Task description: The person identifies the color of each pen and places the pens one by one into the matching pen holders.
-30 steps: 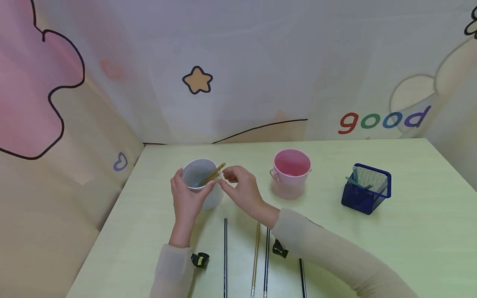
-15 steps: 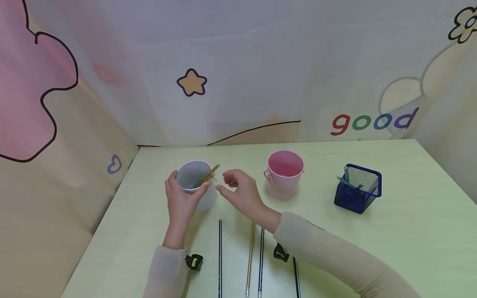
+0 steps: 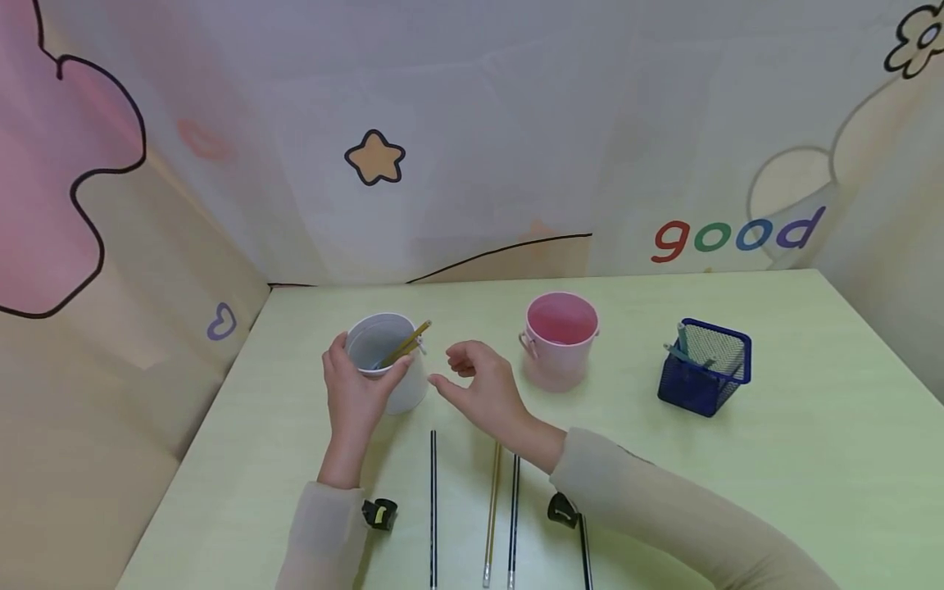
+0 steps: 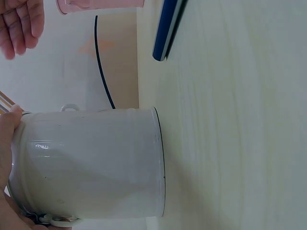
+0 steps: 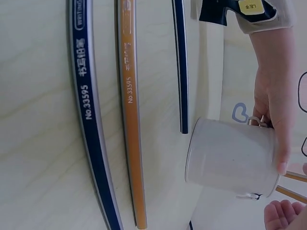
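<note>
A small white bucket [image 3: 408, 395] stands upright at the left of the table. My left hand [image 3: 352, 401] grips it near the rim, thumb in front and fingers round the far left side. Two yellow pencils [image 5: 291, 194] lean in the bucket, their ends sticking out over the right side of the rim. Just right of the bucket, my right hand [image 3: 488, 392] hovers with loosely bent fingers and nothing in them. In front lie a dark striped pencil [image 3: 433, 508], a yellow pencil [image 3: 492, 516], a second dark striped pencil [image 3: 514, 524] and a black pencil [image 3: 585, 553], partly hidden by the right forearm.
A pink bucket [image 3: 558, 365] stands behind and right of the right hand. Farther right is a blue mesh basket [image 3: 689, 389] with several pale green sticks [image 3: 684, 344] in it. A printed backdrop [image 3: 479, 123] rises along the table's back edge.
My right hand has drawn back to the right from the bucket's rim and pencils, its fingers now apart from them. The left hand keeps its hold. The head view has shifted slightly.
</note>
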`<state>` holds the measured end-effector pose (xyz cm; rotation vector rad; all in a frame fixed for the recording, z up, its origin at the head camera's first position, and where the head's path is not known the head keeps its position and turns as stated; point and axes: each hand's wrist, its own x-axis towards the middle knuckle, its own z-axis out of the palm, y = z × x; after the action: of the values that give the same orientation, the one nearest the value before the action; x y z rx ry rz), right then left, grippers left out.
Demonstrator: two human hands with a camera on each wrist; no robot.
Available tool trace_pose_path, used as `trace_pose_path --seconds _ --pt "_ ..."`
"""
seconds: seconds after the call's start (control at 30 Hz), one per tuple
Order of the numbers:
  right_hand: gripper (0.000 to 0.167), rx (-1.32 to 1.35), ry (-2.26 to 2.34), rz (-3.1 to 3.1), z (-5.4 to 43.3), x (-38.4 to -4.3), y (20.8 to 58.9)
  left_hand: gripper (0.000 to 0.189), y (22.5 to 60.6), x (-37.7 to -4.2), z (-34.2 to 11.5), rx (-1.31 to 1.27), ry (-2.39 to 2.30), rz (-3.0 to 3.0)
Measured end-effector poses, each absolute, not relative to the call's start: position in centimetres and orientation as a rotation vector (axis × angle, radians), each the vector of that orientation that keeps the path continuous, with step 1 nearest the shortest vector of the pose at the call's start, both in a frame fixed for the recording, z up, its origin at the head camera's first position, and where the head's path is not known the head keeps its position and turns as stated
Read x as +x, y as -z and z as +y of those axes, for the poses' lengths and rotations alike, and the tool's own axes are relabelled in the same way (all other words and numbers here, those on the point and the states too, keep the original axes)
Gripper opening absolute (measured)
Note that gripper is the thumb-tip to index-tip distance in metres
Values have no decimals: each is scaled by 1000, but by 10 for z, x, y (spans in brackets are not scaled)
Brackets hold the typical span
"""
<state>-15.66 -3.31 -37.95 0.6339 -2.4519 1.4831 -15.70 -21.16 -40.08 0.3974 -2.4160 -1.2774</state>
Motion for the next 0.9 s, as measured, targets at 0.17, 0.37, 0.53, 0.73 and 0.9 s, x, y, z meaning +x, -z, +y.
trace_pose_path --seconds 0.17,0.37,0.53,0.73,0.9 --pt "32 603 -1531 -2467 -29 -151 379 98 400 -157 -212 407 1283 -2417" --pt "33 542 -1554 -2497 -23 -148 385 98 400 -157 -212 415 1278 -2423" --pt "32 503 -1588 -2513 -18 -146 390 98 400 -156 -212 406 1270 -2414" --pt "32 474 -1587 -2565 -12 -146 396 98 399 -156 -213 411 1280 -2411" --pt "31 448 -1569 -2586 -6 -145 399 98 400 -156 -212 400 1281 -2416"
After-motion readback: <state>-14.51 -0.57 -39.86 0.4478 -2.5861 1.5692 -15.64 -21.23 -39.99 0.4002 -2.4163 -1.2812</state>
